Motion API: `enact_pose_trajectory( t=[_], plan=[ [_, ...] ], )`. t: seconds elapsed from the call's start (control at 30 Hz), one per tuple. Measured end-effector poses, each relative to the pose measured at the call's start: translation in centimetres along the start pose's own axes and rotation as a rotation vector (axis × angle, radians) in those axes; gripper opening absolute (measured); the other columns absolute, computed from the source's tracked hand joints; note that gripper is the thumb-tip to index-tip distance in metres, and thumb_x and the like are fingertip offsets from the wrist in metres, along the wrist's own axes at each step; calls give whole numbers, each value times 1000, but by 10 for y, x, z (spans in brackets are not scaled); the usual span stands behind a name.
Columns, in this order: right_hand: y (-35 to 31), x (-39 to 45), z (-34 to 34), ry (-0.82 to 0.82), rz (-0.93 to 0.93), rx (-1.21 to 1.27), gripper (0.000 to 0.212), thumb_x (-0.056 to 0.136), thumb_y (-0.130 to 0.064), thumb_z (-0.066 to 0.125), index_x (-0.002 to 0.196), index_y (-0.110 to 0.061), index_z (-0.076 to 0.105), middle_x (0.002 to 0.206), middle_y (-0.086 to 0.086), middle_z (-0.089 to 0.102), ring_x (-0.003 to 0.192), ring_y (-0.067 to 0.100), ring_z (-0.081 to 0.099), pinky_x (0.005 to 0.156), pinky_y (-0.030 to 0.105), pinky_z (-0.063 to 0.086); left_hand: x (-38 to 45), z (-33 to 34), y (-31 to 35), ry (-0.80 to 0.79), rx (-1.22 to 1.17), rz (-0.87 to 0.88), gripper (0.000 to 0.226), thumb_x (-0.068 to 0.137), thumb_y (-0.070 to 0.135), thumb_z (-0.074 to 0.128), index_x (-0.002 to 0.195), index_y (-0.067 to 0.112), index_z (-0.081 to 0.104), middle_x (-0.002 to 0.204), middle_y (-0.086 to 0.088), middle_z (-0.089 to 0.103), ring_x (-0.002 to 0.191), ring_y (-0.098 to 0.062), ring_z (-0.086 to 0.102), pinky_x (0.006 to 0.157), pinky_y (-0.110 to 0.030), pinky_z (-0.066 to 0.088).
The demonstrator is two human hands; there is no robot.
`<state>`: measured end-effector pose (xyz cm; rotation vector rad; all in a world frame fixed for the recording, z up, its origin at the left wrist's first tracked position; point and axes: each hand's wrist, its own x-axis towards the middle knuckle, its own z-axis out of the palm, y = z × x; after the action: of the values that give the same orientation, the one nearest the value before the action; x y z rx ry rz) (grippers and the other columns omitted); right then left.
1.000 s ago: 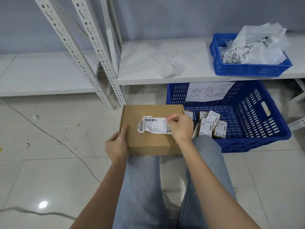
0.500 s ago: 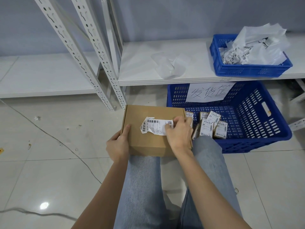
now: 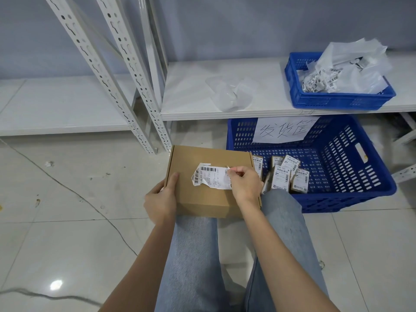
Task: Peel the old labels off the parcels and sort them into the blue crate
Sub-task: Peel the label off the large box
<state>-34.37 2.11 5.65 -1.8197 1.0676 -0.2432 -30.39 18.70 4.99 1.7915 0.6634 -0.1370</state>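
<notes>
The head view, the only one, looks down at a brown cardboard parcel [image 3: 202,183] resting on the person's knees, above the tiled floor [image 3: 67,221]. The left hand [image 3: 161,199] grips the parcel's left edge, thumb laid along the top face and fingers wrapped around the side, steadying it. The right hand [image 3: 244,183] sits over the right part of the top face, its fingers [image 3: 236,171] narrowed into a pinch on the right edge of the old label [image 3: 211,177]. That white barcode label is ragged and already torn along its left side, and its upper right corner stands a little off the cardboard; most of it appears to lie stuck flat. To the right, on the floor and partly under the shelf [image 3: 225,95], is the large blue crate [image 3: 337,167] with a handwritten paper sign on its back wall; several small labelled boxes [image 3: 286,174] lie in its near left corner. A smaller blue bin [image 3: 326,102] on the shelf holds crumpled paper and plastic scraps. The step in hand looks to be the peeling itself, early on for this parcel. The next move likely calls for a slow, low pull leftward across the face while the left hand holds firm, since the torn paper may rip again and leave patches.
</notes>
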Motion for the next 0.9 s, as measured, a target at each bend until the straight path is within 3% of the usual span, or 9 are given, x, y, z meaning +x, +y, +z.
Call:
enact_pose_trajectory(
  t=[0.2, 0.37, 0.63, 0.8, 0.9],
  plan=[
    [2, 0, 0, 13, 21, 81, 14, 86, -21, 68, 74, -28, 66, 78, -9, 64, 85, 15, 59, 101, 44, 39, 0, 0, 0, -5, -1, -8, 49, 76, 56, 75, 113, 24, 75, 96, 7, 71, 98, -17, 64, 85, -29, 47],
    [-1, 1, 1, 1, 96, 99, 17, 86, -21, 65, 71, -30, 65, 72, -20, 59, 81, 9, 56, 101, 43, 40, 1, 1, 1, -20, 11, -3, 49, 74, 57, 75, 111, 25, 75, 102, 5, 73, 100, -16, 65, 91, -31, 50],
    [2, 6, 2, -25, 212, 249, 21, 80, -24, 68, 61, -28, 64, 70, -18, 65, 95, 19, 62, 103, 45, 39, 1, 3, 3, -25, 25, 5, 50, 74, 56, 76, 113, 24, 75, 106, 4, 73, 100, -16, 64, 95, -34, 50],
    [3, 10, 1, -58, 237, 341, 17, 80, -19, 68, 64, -25, 67, 63, -19, 64, 99, 20, 59, 102, 41, 40, 3, 3, 2, -28, 28, -3, 52, 73, 58, 76, 113, 24, 75, 107, 4, 73, 101, -17, 65, 96, -35, 50],
    [2, 10, 0, -63, 186, 342, 10, 80, -17, 66, 73, -24, 67, 76, -17, 65, 92, 13, 59, 97, 36, 43, 4, 3, 1, -35, 21, -8, 52, 74, 58, 75, 114, 23, 74, 107, 3, 73, 103, -18, 64, 94, -33, 50]
  ],
)
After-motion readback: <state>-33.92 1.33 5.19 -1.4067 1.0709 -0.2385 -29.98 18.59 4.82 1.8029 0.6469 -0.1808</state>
